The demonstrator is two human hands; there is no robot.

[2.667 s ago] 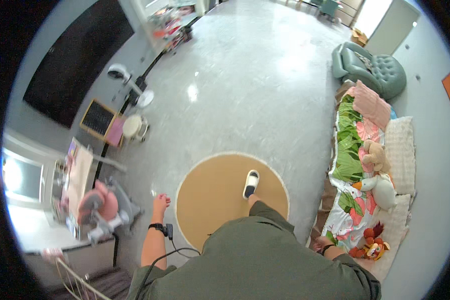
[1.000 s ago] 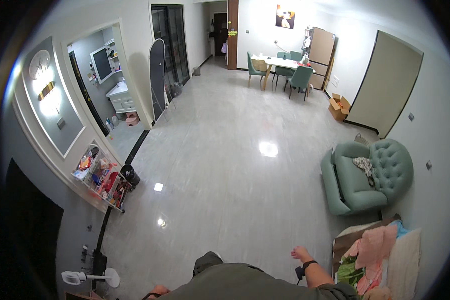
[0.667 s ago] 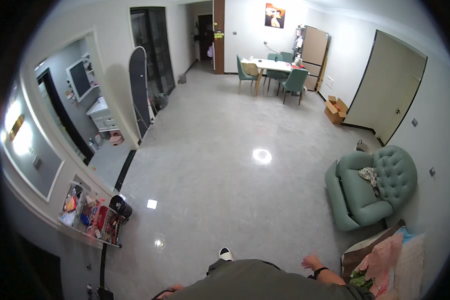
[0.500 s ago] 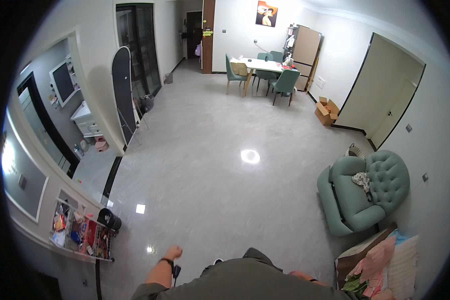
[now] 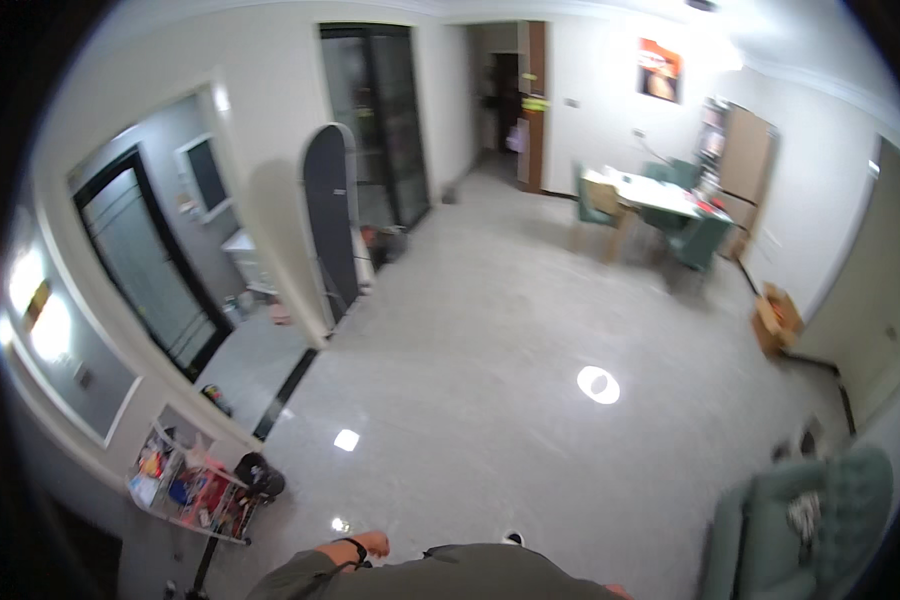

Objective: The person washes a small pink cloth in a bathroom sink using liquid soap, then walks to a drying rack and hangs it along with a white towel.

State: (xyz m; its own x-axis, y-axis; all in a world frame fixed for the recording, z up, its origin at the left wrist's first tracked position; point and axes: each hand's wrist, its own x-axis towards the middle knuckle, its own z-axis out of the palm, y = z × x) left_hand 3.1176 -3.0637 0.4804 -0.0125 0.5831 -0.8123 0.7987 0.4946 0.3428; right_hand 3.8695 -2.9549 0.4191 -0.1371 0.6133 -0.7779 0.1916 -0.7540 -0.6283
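My left hand (image 5: pixel 374 544) hangs low in front of my body, a dark band round its wrist. Its fingers look loosely curled, with nothing seen in them, and it touches nothing but air above the grey tiled floor (image 5: pixel 450 430). Of my right hand (image 5: pixel 618 591) only a sliver shows at the lower edge; its fingers are hidden. Nearest to the left hand, off to its left, stand a wire rack cart (image 5: pixel 185 518) full of small goods and a black bin (image 5: pixel 260 477).
A green tufted armchair (image 5: pixel 750 545) stands at the lower right. Ahead right are a white table (image 5: pixel 650 190) with green chairs and an open cardboard box (image 5: pixel 775 318). A tall dark ironing-board-shaped panel (image 5: pixel 331 220) leans by a doorway on the left.
My view has swung right-to-left and tilted up, so the room's things sit farther right and lower. The armchair is partly cut off. My right hand has sunk nearly out of view.
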